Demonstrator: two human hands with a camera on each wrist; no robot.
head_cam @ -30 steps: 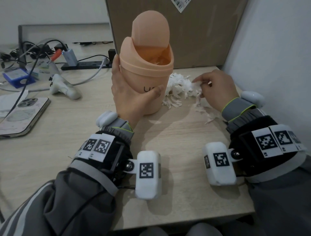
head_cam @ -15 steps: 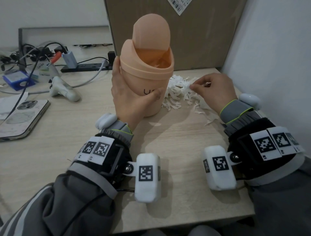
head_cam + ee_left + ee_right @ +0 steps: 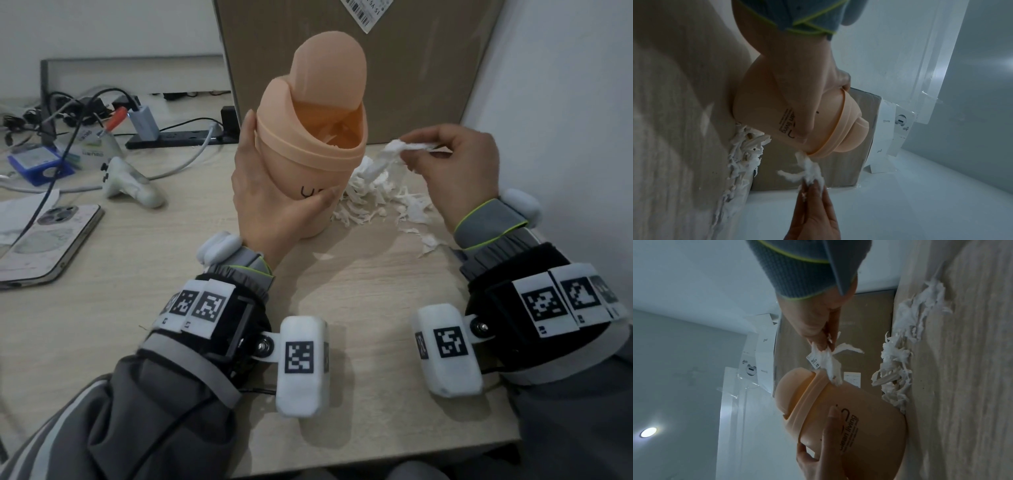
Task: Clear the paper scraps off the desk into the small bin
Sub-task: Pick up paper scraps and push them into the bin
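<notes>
The table (image 3: pixel 359 308) carried everything, and on its far right side, against the cardboard box (image 3: pixel 428 68), the bulk of the job was still waiting: a loose heap of white paper scraps (image 3: pixel 373 195) lay just beside the foot of the small bin (image 3: pixel 308 150) and trailed away to the right in a few stray shreds (image 3: pixel 424 236) near the wall. The peach-coloured bin stood tilted on the table with its swing lid tipped up and its mouth open toward the heap, and some pale paper showed inside the opening, so at least a little had already gone in, though how much could not be told. The left hand (image 3: pixel 270 202) had its grip wrapped round the bin's body, thumb across the printed front and fingers behind, steadying it at that lean. The right hand (image 3: pixel 459 164) was raised above the heap with its grip pinched shut, thumb against fingertips, on a small tuft of scraps (image 3: pixel 400 149) that hung in the air close to the bin's rim but not yet over the opening; the wrist views showed the tuft almost at the rim's edge. As a judgement, the task was in its early-to-middle part: one pinch was on its way, while most of the scraps remained on the table and would likely need many more pinches or a sweep.
</notes>
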